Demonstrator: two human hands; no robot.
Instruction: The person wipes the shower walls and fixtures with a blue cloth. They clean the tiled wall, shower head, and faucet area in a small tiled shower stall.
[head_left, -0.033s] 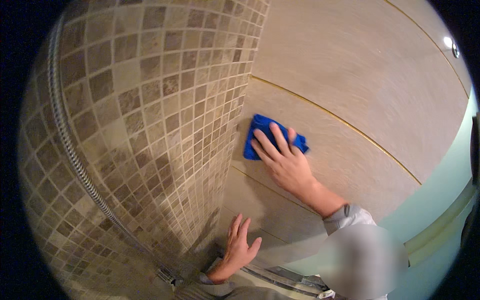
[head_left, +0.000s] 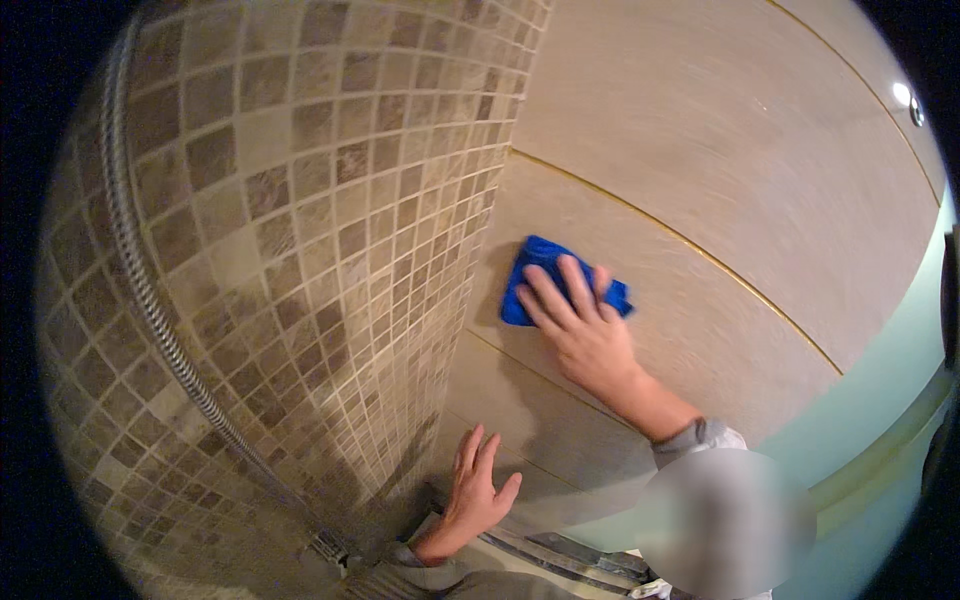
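A folded blue cloth (head_left: pixel 545 280) lies pressed against the beige wall panel (head_left: pixel 680 330), close to the corner with the mosaic wall. My right hand (head_left: pixel 590 335) holds it there, palm down, fingers spread over the fabric. Part of the cloth is hidden under those fingers. Lower down, my left hand (head_left: pixel 480 495) is open and holds nothing, its fingers apart and pointing up near the same corner. Whether it touches a wall, I cannot tell.
Brown and beige mosaic tiles (head_left: pixel 300 200) cover the left wall. A ribbed metal shower hose (head_left: pixel 150 310) hangs in front of them, down to a metal fitting (head_left: pixel 328 548). Gold strips (head_left: pixel 660 228) cross the panel. A small round metal fixture (head_left: pixel 916 110) sits at upper right.
My right hand and the blue cloth have shifted slightly right and a little down, away from the mosaic wall. My left hand stays nearly in place.
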